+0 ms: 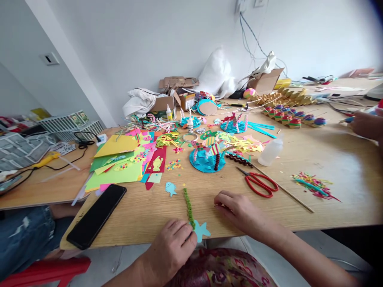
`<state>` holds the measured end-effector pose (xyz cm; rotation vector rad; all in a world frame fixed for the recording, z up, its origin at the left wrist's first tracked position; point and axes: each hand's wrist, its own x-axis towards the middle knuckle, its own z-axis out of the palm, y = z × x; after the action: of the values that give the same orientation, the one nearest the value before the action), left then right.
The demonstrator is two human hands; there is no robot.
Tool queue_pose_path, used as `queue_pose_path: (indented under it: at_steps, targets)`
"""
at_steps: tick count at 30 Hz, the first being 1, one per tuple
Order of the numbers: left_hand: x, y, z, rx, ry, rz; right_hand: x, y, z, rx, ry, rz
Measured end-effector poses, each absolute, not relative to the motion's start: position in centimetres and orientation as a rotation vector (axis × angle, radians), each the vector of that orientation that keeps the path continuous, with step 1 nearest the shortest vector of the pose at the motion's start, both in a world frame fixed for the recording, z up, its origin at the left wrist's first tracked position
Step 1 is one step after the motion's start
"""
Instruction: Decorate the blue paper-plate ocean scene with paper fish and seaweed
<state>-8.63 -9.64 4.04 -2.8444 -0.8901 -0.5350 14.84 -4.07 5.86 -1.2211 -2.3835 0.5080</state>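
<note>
Patterned reddish cloth (224, 267) covers the person's lap, just below the near edge of the table (155, 215). Above it the left hand (173, 247) has its fingers closed on a light blue paper fish (202, 230), whose tail points to the right and whose left part is hidden by the hand. The fish sits right at the table's edge, and a green twisted strip (188, 203) runs from it away across the wood; its near end touches the fish beside the fingertips, though whether it is fastened there I cannot tell. Further right, the right hand (239, 207) rests low over the table, fingers loosely curled with only a narrow gap to the thumb; I cannot tell whether they pinch anything small. Just beyond that hand lie red-handled scissors (261, 184) and a thin wooden stick (295, 195). A smaller blue fish (170, 189) lies left of the strip's far end, and a black phone (97, 215) lies near the left corner. Behind these stand a blue round base (197, 162) carrying colourful paper fish and a translucent bottle (270, 152), with coloured paper sheets (113, 147) piled to the left.
</note>
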Motion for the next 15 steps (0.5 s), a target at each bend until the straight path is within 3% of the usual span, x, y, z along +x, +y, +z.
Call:
queue_pose_path:
  at_steps: [7, 11, 15]
  targets:
    - [-8.9, -6.6, 10.2, -2.664, -1.055, -1.132, 13.4, -2.6, 7.4, -1.163, -2.189, 0.539]
    - [-8.6, -3.1, 14.2, -2.657, -1.439, -1.587, 12.5, -2.0, 8.9, -1.193, -1.98, 0.843]
    - [-7.8, -0.2, 15.0, -2.616, -1.771, -2.154, 12.3, -1.6, 8.4, -1.206, -1.865, 1.139]
